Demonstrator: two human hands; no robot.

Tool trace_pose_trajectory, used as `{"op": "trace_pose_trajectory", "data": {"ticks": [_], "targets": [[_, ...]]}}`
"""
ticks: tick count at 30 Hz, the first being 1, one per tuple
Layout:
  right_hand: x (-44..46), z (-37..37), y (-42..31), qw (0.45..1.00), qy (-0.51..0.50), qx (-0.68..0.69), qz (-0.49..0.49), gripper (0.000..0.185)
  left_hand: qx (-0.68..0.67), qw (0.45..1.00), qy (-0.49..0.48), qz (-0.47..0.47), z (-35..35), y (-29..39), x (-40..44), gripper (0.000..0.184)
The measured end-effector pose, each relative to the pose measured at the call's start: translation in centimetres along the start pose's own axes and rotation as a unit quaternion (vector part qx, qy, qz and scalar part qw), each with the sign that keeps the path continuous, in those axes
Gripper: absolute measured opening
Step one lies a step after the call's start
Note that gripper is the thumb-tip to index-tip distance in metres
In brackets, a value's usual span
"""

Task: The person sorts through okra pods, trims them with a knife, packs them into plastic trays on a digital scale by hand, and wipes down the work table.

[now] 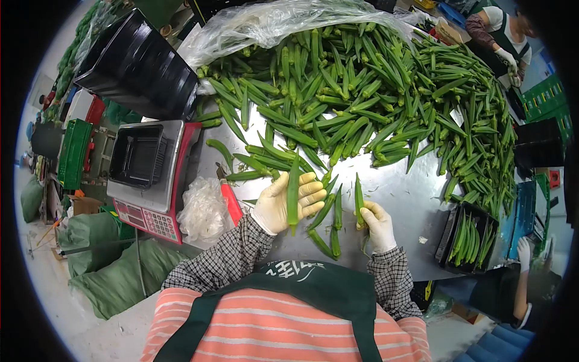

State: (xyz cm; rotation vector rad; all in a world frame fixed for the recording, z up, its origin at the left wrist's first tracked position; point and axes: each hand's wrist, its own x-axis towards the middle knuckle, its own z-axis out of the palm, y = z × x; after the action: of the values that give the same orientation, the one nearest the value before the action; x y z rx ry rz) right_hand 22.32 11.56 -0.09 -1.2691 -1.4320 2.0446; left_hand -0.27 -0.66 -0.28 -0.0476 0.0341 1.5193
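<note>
Nearest to you, your dark green apron [347, 283] bears white lettering [292, 269], partly folded and not legible with certainty. Your gloved left hand [279, 206] is palm up with its grip apart; an okra pod [293, 196] lies lengthwise across palm and fingers, presumably so that its whole surface faces you. Your gloved right hand [379, 226] has its grip clamped on a second pod [359, 196], pinched near its lower end and pointing away, which appears to leave most of it exposed. Between your hands, loose pods [338, 211] lie on the metal counter [398, 187], within easy reach. Left of your left hand are a red handle [230, 204] and a crumpled clear bag [202, 208]. The scale [145, 222] carries a black tray [158, 169], evidently placed for weighing; its keypad markings are too small to read. At right, another black tray [444, 238] contains pods aligned roughly alike, probably to pack neatly. Beyond lies the okra heap [362, 102], edged by clear plastic sheeting [301, 21]; farther off at right, a co-worker's gloved hand [508, 59] shows.
</note>
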Motion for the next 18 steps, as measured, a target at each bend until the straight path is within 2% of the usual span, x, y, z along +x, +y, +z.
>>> {"op": "trace_pose_trajectory", "data": {"ticks": [3, 6, 7, 8, 9, 11, 12, 13, 15, 16, 17, 18], "targets": [[0.3, 0.0, 0.0, 1.0, -0.011, -0.004, -0.012, 0.024, 0.019, 1.0, 0.007, -0.006, -0.4, -0.1, 0.2, 0.049], [1.6, -0.1, 1.2, 0.995, 0.025, -0.094, -0.038, 0.026, 0.07, 0.995, 0.072, 0.019, 0.4, -0.7, 0.4, 0.049], [1.5, 0.1, 1.0, 0.965, 0.067, -0.217, -0.127, 0.027, 0.074, 0.994, 0.08, 0.021, 0.6, -0.9, 0.5, 0.049], [1.3, 0.5, 0.7, 0.912, 0.108, -0.335, -0.212, 0.028, 0.078, 0.993, 0.089, 0.023, 0.8, -1.0, 0.6, 0.049], [0.8, 1.0, 0.0, 0.834, 0.148, -0.445, -0.291, 0.029, 0.081, 0.992, 0.097, 0.024, 1.0, -1.3, 0.8, 0.049], [-0.4, 2.4, -1.2, 0.919, 0.077, -0.301, -0.241, 0.032, 0.144, 0.98, 0.132, 0.035, 1.2, -2.5, 1.6, 0.05], [-1.0, 3.4, -2.1, 0.949, 0.002, -0.226, -0.219, 0.032, 0.173, 0.973, 0.15, 0.037, 1.2, -3.5, 2.0, 0.05], [-1.8, 4.0, -2.9, 0.967, -0.073, -0.148, -0.193, 0.032, 0.182, 0.977, 0.107, 0.013, 0.9, -5.1, 2.6, 0.049], [-3.6, 3.9, -3.5, 0.938, -0.012, -0.285, -0.195, 0.031, 0.336, 0.935, 0.114, 0.001, 1.7, -9.1, 3.0, 0.049], [-4.7, 2.2, -3.3, 0.944, -0.012, -0.264, -0.197, 0.031, 0.324, 0.941, 0.095, -0.029, 1.7, -9.9, 3.0, 0.05], [-6.3, -0.8, -2.8, 0.952, -0.039, -0.264, -0.152, 0.032, 0.326, 0.935, 0.101, -0.1, 1.8, -9.4, 2.6, 0.054], [-8.3, -4.1, -3.1, 0.93, -0.074, -0.355, -0.066, 0.033, 0.347, 0.926, 0.127, -0.08, 2.4, -8.5, 2.1, 0.055]]}}
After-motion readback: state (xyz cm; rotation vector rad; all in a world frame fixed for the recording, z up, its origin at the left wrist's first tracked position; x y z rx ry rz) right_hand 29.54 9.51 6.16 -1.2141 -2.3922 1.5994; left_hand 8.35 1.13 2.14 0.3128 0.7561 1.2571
